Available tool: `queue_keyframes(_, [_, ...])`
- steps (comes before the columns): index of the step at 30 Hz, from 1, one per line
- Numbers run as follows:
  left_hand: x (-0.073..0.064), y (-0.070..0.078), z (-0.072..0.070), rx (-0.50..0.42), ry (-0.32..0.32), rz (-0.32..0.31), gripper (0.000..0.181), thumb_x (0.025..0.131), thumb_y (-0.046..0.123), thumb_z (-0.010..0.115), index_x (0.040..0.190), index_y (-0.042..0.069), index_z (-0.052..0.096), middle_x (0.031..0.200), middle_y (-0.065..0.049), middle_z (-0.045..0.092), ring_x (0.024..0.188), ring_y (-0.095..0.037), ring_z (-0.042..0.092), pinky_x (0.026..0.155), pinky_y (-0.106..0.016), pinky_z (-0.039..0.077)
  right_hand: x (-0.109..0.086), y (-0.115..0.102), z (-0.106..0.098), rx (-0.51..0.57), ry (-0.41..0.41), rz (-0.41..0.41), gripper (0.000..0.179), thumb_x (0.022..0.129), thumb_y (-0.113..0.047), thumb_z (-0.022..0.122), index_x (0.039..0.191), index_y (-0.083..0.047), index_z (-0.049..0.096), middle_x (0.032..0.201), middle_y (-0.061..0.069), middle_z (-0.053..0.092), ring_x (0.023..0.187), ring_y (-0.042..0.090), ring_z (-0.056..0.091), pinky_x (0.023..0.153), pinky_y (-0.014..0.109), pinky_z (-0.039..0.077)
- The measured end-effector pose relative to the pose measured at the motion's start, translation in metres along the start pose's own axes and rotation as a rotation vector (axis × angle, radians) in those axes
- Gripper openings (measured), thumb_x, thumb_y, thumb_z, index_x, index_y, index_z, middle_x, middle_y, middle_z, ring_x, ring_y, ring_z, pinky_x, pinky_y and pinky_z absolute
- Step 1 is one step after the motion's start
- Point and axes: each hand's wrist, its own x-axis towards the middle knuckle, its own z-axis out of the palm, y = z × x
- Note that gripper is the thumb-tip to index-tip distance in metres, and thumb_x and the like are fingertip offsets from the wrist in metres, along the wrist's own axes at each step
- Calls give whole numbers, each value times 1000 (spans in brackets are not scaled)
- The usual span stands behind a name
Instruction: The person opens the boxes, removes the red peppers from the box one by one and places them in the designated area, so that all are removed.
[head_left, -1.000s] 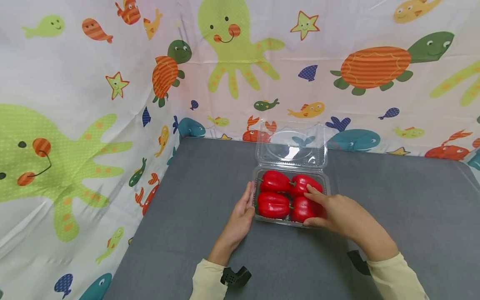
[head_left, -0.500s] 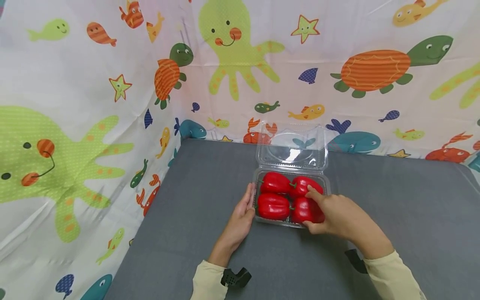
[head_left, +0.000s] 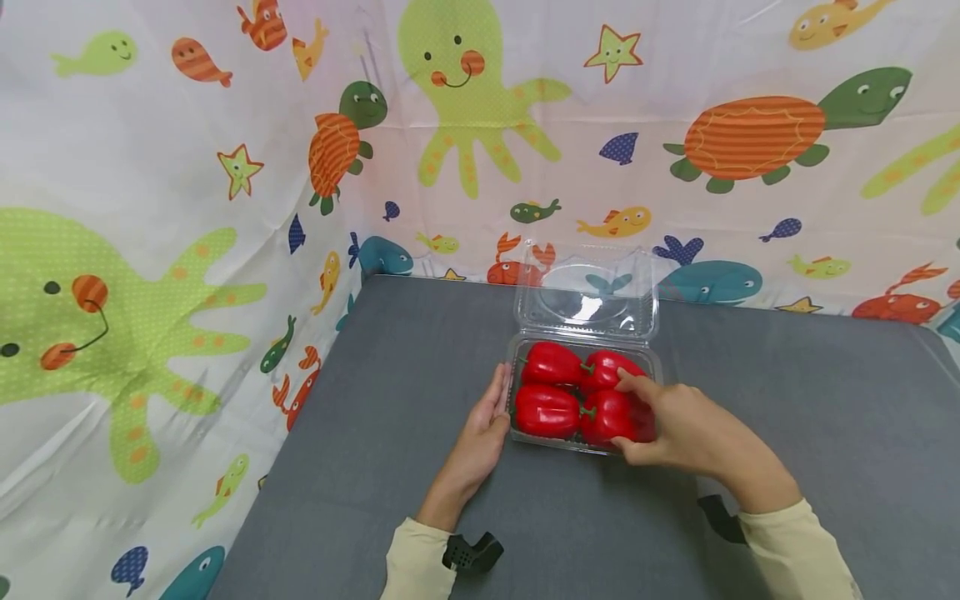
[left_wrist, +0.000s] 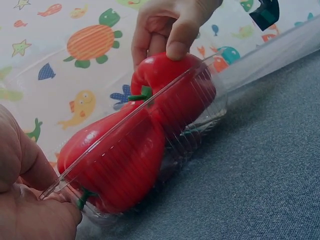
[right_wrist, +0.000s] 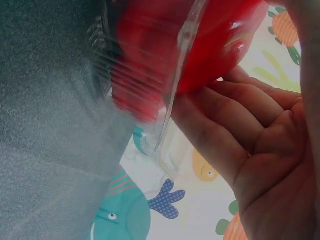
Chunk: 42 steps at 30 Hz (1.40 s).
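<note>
In the head view a clear plastic clamshell container (head_left: 540, 443) lies on the grey cloth, its lid (head_left: 585, 308) raised at the back. Several red bell peppers with green stems fill its base. My left hand (head_left: 477, 433) holds the container's left side; the left wrist view shows its rim between thumb and fingers. My right hand (head_left: 690, 429) grips the near right bell pepper (head_left: 606, 417), thumb at the near side and fingers at the far side. That pepper (left_wrist: 165, 75) sits partly above the rim in the left wrist view. Beside it lie the near left pepper (head_left: 547, 410) and two farther ones.
A dark grey cloth (head_left: 375, 433) covers the table. Behind the container and along the left hangs a white curtain (head_left: 465, 225) with sea animals, close to the raised lid. Black straps with camera mounts (head_left: 472, 553) sit on the wrists.
The near right bell pepper has shifted slightly to the right and up in my right hand, and more of its stem shows. The left hand and container stay in place.
</note>
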Motion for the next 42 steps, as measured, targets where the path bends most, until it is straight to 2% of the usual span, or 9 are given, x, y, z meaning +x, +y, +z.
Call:
queue_keyframes(4, [0, 0, 0, -3, 0, -10, 73, 105, -10, 31, 170, 8, 2, 178, 1, 8, 162, -12, 8, 127, -29, 16, -2, 2, -2, 50, 10, 14, 78, 73, -36, 95, 135, -5, 62, 111, 6, 78, 89, 18, 75, 71, 33, 65])
queue_keyframes(8, [1, 0, 1, 4, -1, -3, 74, 105, -10, 31, 170, 8, 2, 178, 0, 8, 163, -13, 8, 127, -29, 15, -4, 3, -5, 105, 16, 32, 76, 74, -37, 94, 135, -7, 61, 123, 13, 76, 105, 30, 76, 77, 42, 66])
queue_keyframes(12, [0, 1, 0, 5, -2, 6, 74, 105, -11, 31, 170, 7, 2, 178, -1, 7, 163, -15, 7, 127, -31, 14, -5, 4, -7, 126, 11, 34, 77, 75, -41, 93, 136, -7, 61, 128, 15, 74, 110, 35, 75, 77, 43, 66])
queue_keyframes(16, [-1, 0, 0, 2, -3, -8, 74, 105, -11, 31, 170, 8, 2, 178, 2, 8, 162, -10, 8, 127, -27, 15, -8, 2, -11, 148, 23, 31, 76, 77, -41, 92, 138, -7, 60, 132, 16, 72, 115, 38, 73, 78, 44, 66])
queue_keyframes(21, [-1, 0, 0, 4, 0, -18, 74, 105, -11, 32, 171, 10, 3, 178, 5, 9, 161, -7, 8, 126, -25, 15, -12, -1, -26, 144, 54, 21, 74, 79, -37, 93, 140, -10, 61, 130, 15, 73, 115, 39, 73, 76, 42, 66])
queue_keyframes(26, [-1, 1, 0, 8, -3, -11, 74, 106, -10, 32, 171, 11, 3, 178, 5, 8, 162, -9, 8, 127, -29, 16, -17, 5, -45, 39, 144, -2, 74, 80, -33, 93, 142, -10, 60, 125, 13, 75, 105, 34, 74, 74, 44, 66])
queue_keyframes(31, [-1, 1, 0, 14, -3, -4, 75, 106, -11, 33, 171, 10, 3, 178, 4, 8, 162, -11, 8, 128, -33, 16, -24, 15, -59, -47, 225, 14, 76, 80, -29, 93, 143, -9, 57, 115, 13, 76, 94, 28, 72, 68, 45, 66])
queue_keyframes(38, [-2, 3, 1, 4, -1, -1, 74, 106, -10, 32, 170, 8, 2, 178, 2, 8, 162, -11, 8, 128, -34, 15, -25, 32, -66, -93, 255, 47, 80, 79, -24, 93, 145, -4, 52, 108, 19, 75, 89, 32, 71, 63, 47, 65])
queue_keyframes(42, [-3, 4, 2, 0, 2, -10, 73, 106, -10, 32, 170, 9, 2, 178, 3, 8, 162, -9, 8, 128, -31, 15, -27, 41, -67, -71, 245, 92, 83, 79, -25, 93, 148, -5, 50, 113, 23, 73, 94, 36, 69, 64, 50, 65])
